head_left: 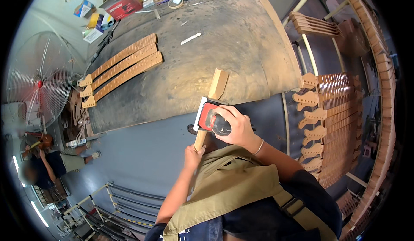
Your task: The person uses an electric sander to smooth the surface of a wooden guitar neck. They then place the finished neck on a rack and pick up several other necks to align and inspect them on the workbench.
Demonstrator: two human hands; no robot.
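**Across the front edge of a worn, dark-topped workbench (258,47): long, pale wooden guitar neck (219,85) gripped by hand**

Position of workpiece: the neck points away from the person, its broad far end above the bench top and its near part projecting past the edge. Whether its underside touches the bench cannot be determined from this view.

Left hand (194,156): fingers closed around the near end of the neck, below the tool. Right hand (238,126): grasping the rounded black rear of a red and black hand-held power sander (208,116), which sits across the neck's middle; a pale flat strip runs along the sander's left side. Whether the sander is running cannot be told. A light-coloured band (259,147) circles the right wrist, and a khaki cloth apron (241,172) covers the person's front.

Surroundings: three fretted wooden guitar necks (125,59) lie side by side on the bench's left part. One slim white stick-like item (191,38) lies farther back. Coloured cardboard boxes (123,6) stand at the far left corner. To the right, numerous light wooden necks (338,120) are ranged in a row. At far left are a round wire-caged fan (40,84) and, below it, another person (48,167).
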